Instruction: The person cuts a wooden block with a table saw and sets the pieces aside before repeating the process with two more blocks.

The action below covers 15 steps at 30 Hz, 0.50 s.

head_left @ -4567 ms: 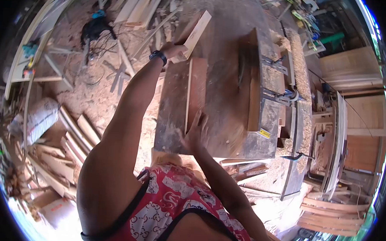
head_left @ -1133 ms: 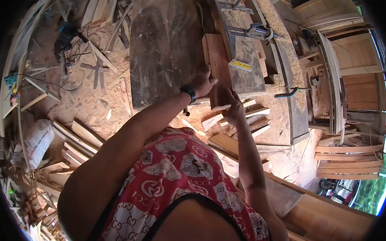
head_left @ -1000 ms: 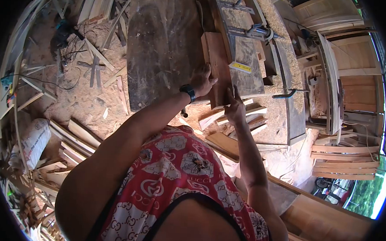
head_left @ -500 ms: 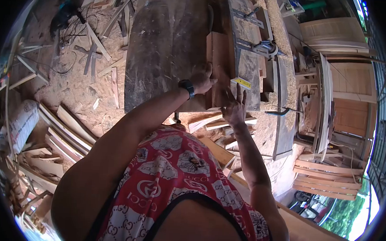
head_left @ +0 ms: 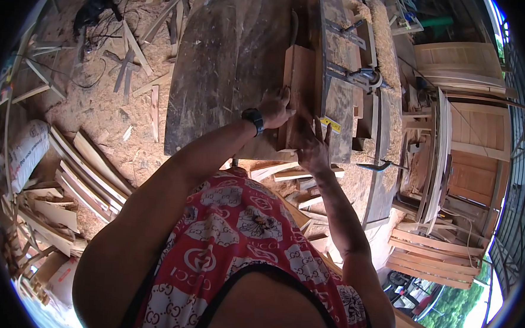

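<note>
A reddish-brown wooden board lies lengthwise on the dark worktop, alongside a raised straight edge. My left hand, with a black watch at the wrist, grips the board's left side, fingers bent over it. At the board's near end, my right hand presses against the wood. Its fingers are spread, and two of them stretch forward over the raised edge beside a yellow label. The underside of the board and part of its near end are hidden.
The dark worktop extends left and ahead. Metal clamps sit at its right, beside heaped wood shavings. A blue-handled clamp juts out at the near right. Offcuts lie below the bench; curved strips are stacked left.
Both hands and the board have slid slightly forward along the worktop. My right fingertips now reach alongside the yellow label. The whole view has shifted a little with my head.
</note>
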Tool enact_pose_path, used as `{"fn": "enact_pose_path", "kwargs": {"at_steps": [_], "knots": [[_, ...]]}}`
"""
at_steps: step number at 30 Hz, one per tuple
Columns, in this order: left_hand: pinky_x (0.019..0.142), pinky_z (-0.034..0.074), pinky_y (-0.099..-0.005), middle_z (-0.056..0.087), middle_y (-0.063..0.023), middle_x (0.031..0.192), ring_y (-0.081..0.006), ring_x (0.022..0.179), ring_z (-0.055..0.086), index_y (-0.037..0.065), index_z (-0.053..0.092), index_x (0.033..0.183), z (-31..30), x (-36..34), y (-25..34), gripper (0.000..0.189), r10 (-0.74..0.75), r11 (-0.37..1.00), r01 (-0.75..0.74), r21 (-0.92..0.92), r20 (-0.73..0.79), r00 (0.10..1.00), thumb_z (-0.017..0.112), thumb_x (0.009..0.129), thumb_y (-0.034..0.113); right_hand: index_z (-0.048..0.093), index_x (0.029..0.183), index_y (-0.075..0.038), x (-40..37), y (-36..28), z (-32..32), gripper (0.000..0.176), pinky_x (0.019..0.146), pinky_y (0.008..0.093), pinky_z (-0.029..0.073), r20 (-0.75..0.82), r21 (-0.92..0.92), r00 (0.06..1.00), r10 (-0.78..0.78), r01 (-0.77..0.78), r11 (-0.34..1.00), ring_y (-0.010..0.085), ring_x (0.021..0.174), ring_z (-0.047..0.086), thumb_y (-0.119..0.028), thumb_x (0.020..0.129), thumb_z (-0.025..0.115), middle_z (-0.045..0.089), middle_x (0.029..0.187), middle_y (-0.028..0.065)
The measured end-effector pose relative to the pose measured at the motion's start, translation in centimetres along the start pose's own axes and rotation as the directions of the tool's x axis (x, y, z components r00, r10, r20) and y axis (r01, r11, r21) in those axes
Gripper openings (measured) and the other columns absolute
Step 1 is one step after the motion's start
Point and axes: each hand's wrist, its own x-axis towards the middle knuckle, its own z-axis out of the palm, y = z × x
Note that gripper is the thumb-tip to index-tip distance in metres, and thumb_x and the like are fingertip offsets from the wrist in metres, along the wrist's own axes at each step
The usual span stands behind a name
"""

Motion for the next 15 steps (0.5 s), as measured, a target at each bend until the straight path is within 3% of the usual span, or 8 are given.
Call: {"fn": "enact_pose_path", "kwargs": {"at_steps": [4,7,9,13,15], "knots": [[0.111,0.030,-0.0591,0.039,-0.0289,0.151,-0.0428,0.136,0.040,-0.004,0.055,0.136,1.5,0.8,-0.9,0.061,-0.035,0.995,0.025,-0.096,-0.099,0.994,0.052,0.097,0.042,0.063,0.126,-0.001,0.7,0.3,-0.4,0.059,0.120,0.0657,0.010,0.008,-0.005,1.000,-0.013,0.013,1.000,0.0379,0.149,0.026,-0.014,0.069,0.069,0.049,0.145,0.0218],[0.111,0.030,-0.0603,0.039,-0.0282,0.151,-0.0427,0.137,0.039,-0.006,0.050,0.140,0.6,1.3,-1.0,0.065,-0.078,0.986,0.072,-0.150,-0.032,0.996,0.053,0.097,0.043,0.065,0.122,-0.003,1.4,0.3,-0.8,0.054,0.120,0.0662,0.010,-0.008,-0.011,1.000,-0.013,0.013,1.000,0.0390,0.148,0.027,-0.014,0.069,0.070,0.050,0.143,0.0213],[0.112,0.030,-0.0575,0.041,-0.0276,0.150,-0.0431,0.138,0.038,-0.014,0.041,0.141,0.3,1.5,-1.0,0.075,-0.027,0.998,0.028,-0.063,0.018,0.999,0.056,0.096,0.044,0.064,0.127,-0.005,1.8,0.6,-1.0,0.058,0.119,0.0670,0.009,0.030,-0.029,1.000,-0.003,0.004,1.000,0.0401,0.147,0.028,-0.014,0.069,0.070,0.051,0.143,0.0194],[0.113,0.029,-0.0570,0.041,-0.0272,0.150,-0.0424,0.140,0.037,-0.012,0.036,0.144,0.6,2.4,-1.5,0.079,-0.071,0.994,0.072,-0.077,0.020,0.997,0.055,0.096,0.046,0.062,0.130,-0.009,2.6,0.9,-1.0,0.061,0.119,0.0675,0.009,0.045,-0.053,0.999,-0.012,0.014,0.998,0.0401,0.148,0.027,-0.013,0.070,0.070,0.050,0.144,0.0171],[0.113,0.028,-0.0579,0.041,-0.0269,0.151,-0.0436,0.139,0.038,-0.012,0.032,0.146,0.4,3.0,-1.9,0.081,-0.116,0.976,0.124,-0.181,0.055,0.992,0.053,0.096,0.048,0.063,0.131,-0.014,3.3,1.1,-0.9,0.062,0.119,0.0676,0.008,0.076,-0.110,0.997,0.009,0.000,0.994,0.0387,0.149,0.024,-0.015,0.069,0.073,0.049,0.145,0.0158]]}}
